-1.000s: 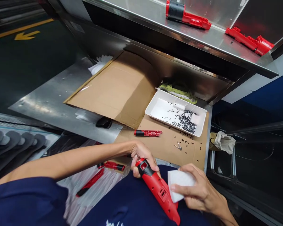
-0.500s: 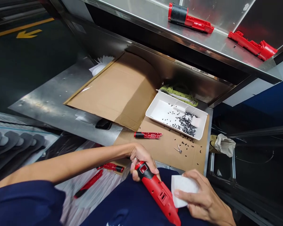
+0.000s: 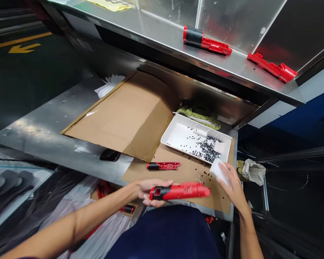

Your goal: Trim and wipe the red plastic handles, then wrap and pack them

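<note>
My left hand (image 3: pixel 151 190) is closed round the black end of a red and black plastic tool housing (image 3: pixel 185 191), which lies almost level above the table's front edge. A small square window shows in its black part. In my right hand (image 3: pixel 233 181) is a folded white cloth (image 3: pixel 219 171), pinched between thumb and fingers, right of the housing and close to the tray. Behind the housing, a smaller red and black housing part (image 3: pixel 167 166) rests on the cardboard mat (image 3: pixel 136 172). Tweezers (image 3: pixel 199 180) lie partly hidden behind the held housing.
A white tray (image 3: pixel 169 138) holds many small black pieces, with some scattered on the mat. A large cardboard sheet (image 3: pixel 124 115) and a phone (image 3: pixel 109 154) are on the left. Two red housing parts (image 3: pixel 217 46) sit on the metal shelf. Plastic bags (image 3: pixel 78 208) hang below left.
The red housing has swung from slanting downward to nearly level and moved away from my body. My right hand has lifted the white cloth off it, forward toward the tray.
</note>
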{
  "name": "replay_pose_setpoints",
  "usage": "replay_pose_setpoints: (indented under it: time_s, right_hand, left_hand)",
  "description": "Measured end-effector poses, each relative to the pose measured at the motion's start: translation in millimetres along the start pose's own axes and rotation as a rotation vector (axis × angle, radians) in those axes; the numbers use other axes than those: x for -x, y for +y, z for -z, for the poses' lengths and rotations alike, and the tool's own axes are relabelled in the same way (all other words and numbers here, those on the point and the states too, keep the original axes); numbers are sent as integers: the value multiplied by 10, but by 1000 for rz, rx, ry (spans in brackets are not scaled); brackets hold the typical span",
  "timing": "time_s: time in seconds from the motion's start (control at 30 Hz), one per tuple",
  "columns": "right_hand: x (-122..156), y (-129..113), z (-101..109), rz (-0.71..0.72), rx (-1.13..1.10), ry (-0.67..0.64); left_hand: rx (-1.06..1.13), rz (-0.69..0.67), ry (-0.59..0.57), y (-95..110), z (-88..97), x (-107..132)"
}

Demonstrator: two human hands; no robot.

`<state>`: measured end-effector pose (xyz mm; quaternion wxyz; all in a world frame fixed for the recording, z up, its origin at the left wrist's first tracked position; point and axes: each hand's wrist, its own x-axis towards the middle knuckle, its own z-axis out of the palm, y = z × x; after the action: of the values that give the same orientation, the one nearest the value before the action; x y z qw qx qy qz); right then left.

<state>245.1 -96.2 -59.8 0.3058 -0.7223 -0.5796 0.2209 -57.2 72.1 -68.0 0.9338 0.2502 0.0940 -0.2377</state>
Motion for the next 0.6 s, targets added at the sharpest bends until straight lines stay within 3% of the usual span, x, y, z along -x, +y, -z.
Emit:
replay_pose_setpoints:
  time_s: [0.13,0.23,0.37,0.47,0.6]
  right_hand:
    - [-818,201,-303,-65,29,70]
    - [-1066,95,-364,-63,-53,103]
    - [-816,-283,-205,-103,-223,228]
    - [-541,-615,-44,-127,-368,249]
    - [-380,-926,120,-124,-615,323]
  left_hand:
    - [49,-341,237,-90,-73,-189]
    - [60,-490,341,-136,-226,-399]
    - [150,-547,295,-131,-419,-597]
    - [189,-531,246,-89,-556,-669]
    - [59,-547,371,-14,-736,-674]
